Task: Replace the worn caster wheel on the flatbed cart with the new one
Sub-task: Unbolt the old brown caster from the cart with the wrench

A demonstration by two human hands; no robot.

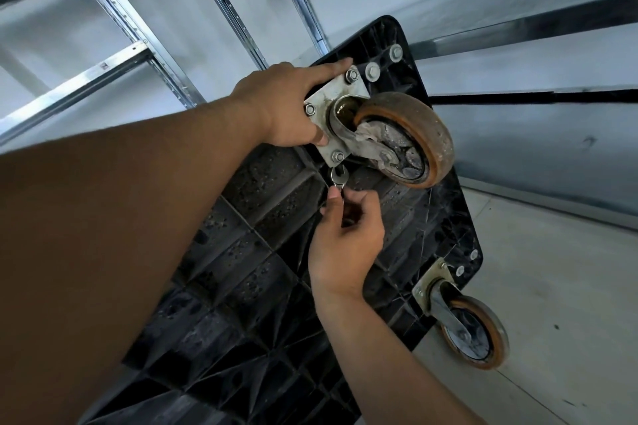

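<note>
With left hand (286,107) spread flat, pressing on caster plate (354,93); with right hand (345,241) pinching a wrench (339,179) just beneath the plate's near bolt (337,156). Seen bolted at far corner of upturned cart (262,252), right of left hand: worn wheel (414,138).

There are one flatbed cart (262,235), two caster wheels (419,134) (478,335), two hands (286,103) (345,238), one wrench (338,179), and three nuts (352,74) (309,109) (337,155) showing on the nearer wheel's mounting plate (340,95).

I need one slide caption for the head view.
Left hand on the worn caster plate; right hand holds a wrench just below it.
</note>
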